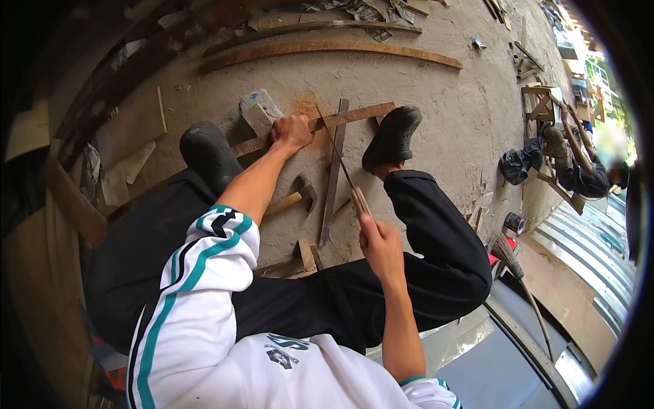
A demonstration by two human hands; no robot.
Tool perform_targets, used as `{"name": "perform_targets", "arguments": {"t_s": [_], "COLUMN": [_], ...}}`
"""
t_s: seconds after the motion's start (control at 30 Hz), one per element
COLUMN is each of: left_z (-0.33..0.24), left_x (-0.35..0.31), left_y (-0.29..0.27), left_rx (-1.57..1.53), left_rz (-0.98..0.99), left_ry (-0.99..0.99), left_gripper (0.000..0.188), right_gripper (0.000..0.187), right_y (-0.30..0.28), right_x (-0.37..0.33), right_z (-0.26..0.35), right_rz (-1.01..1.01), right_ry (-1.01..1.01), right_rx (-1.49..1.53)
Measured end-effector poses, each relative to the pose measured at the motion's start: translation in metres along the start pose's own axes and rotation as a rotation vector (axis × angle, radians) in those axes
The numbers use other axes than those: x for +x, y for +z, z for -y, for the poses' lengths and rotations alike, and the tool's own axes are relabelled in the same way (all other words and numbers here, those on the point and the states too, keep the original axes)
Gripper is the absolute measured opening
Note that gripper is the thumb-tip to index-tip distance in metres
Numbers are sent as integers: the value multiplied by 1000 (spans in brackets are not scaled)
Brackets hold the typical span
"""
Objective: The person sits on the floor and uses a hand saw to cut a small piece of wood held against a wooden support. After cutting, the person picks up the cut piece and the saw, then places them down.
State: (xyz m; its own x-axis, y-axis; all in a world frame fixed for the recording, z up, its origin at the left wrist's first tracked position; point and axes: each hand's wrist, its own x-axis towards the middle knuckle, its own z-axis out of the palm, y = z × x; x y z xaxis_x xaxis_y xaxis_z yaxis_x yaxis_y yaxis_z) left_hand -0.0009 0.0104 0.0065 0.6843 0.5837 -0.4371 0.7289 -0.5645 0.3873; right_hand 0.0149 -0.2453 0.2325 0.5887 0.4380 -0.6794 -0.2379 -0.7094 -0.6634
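left hand (292, 132): wood strip (362, 114) | right hand (383, 243): saw (360, 201) | can (514, 223), bag (520, 163): contents unclear

I see rough, grey-brown flr (449, 123), looks like concrete. Far side, I've got 2 long pcs approx. parallel: a thin wood strip (313, 28) &, a bit nearer, a wider wood plank (334, 48). Far right, a small crumpled shiny scrap (478, 45). Left, thin board pcs (133, 129). Mid-flr, a pale block (261, 109) nr a patch of orange-brown dust (306, 105). Nearer me, a hammer (293, 200) w/ wood handle, just left of a dark flat strip (334, 180) running near to far. Right, a black bag (519, 165).
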Motion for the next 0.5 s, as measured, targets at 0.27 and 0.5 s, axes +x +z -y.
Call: {"name": "perform_targets", "arguments": {"t_s": [0.27,0.5], "left_z": [-12,-6], "left_x": [-3,-3], "left_y": [2,-3], "left_rx": [62,61], "left_rz": [-14,7], "left_ry": [30,-46], "left_gripper": [27,28], "right_gripper": [54,55], "right_y": [21,-3], "right_x": [61,7], "right_z": [-8,-2], "right_rz": [-48,1], "right_ry": [-51,-52], "right_rx": [-21,-26]}}
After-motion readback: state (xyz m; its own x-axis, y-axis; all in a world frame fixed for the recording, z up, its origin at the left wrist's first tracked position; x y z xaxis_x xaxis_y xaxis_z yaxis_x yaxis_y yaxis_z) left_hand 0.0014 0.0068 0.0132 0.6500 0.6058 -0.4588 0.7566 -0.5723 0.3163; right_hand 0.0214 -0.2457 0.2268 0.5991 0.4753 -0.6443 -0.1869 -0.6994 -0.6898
